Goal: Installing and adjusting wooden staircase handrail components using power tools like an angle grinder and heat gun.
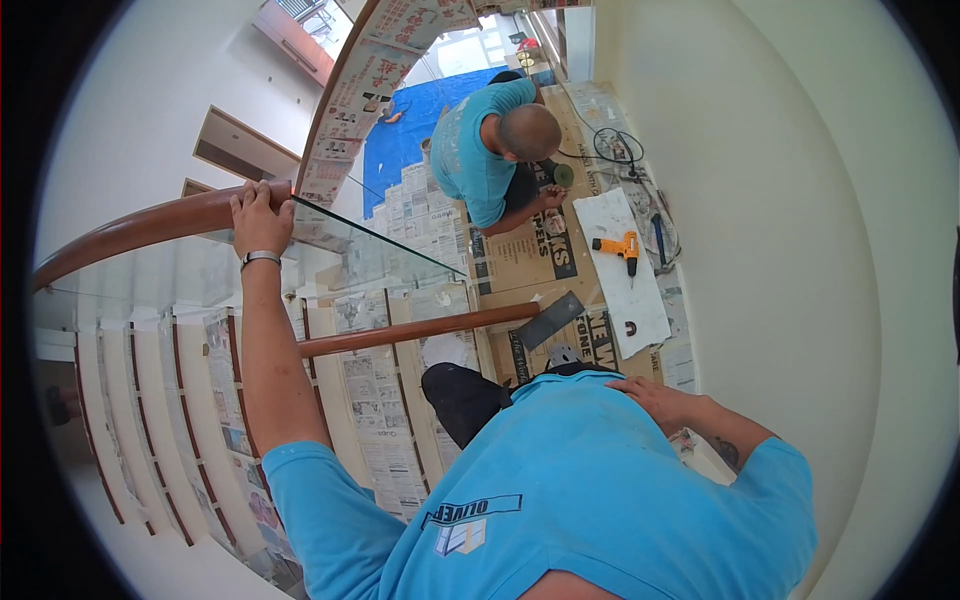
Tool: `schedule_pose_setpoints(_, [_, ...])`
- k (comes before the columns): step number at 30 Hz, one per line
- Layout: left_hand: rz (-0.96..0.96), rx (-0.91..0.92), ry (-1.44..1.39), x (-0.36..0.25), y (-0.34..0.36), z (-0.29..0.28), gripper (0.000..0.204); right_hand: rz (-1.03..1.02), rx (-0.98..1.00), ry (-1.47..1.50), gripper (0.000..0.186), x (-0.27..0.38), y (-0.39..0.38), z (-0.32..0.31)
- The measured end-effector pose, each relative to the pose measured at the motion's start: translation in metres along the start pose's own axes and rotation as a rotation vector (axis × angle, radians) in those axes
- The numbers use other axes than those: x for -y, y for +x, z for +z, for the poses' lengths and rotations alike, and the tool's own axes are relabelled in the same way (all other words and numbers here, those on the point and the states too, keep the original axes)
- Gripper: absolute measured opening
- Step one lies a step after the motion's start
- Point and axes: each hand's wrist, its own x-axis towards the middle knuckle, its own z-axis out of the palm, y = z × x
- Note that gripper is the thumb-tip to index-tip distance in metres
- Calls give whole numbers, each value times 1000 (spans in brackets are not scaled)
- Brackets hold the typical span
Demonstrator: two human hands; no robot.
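The right hand (655,397) is resting on the person's own hip, fingers spread flat and holding nothing. Farther out, the left hand (258,215) is lying over the wooden handrail (150,228), its fingers curling over the top in a loose grip. Just below those fingers, 1 glass panel (370,255) is standing under the rail, above newspaper-covered stairs (370,400). The rail looks stiff, smooth and heavy, best gripped around its rounded top; the glass looks fragile and sharp-edged, best held flat-palmed by its faces. Well beyond the fingers, a co-worker (490,150) is crouching on cardboard (530,250), near an orange drill (618,246) lying on a white board (640,310).
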Motion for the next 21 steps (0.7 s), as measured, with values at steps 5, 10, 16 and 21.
schedule_pose_setpoints(5, [1,-19,-15,0,0,1,62,-2,-7,13,113,-2,-1,1])
schedule_pose_setpoints(10, [-4,-28,-10,1,0,2,61,-7,-24,0,113,-3,-1,4])
schedule_pose_setpoints(16, [-3,-30,-14,1,0,3,62,-16,-25,9,112,-4,-2,4])
schedule_pose_setpoints(21, [16,-33,-16,2,0,2,62,1,-20,7,114,-3,-1,5])
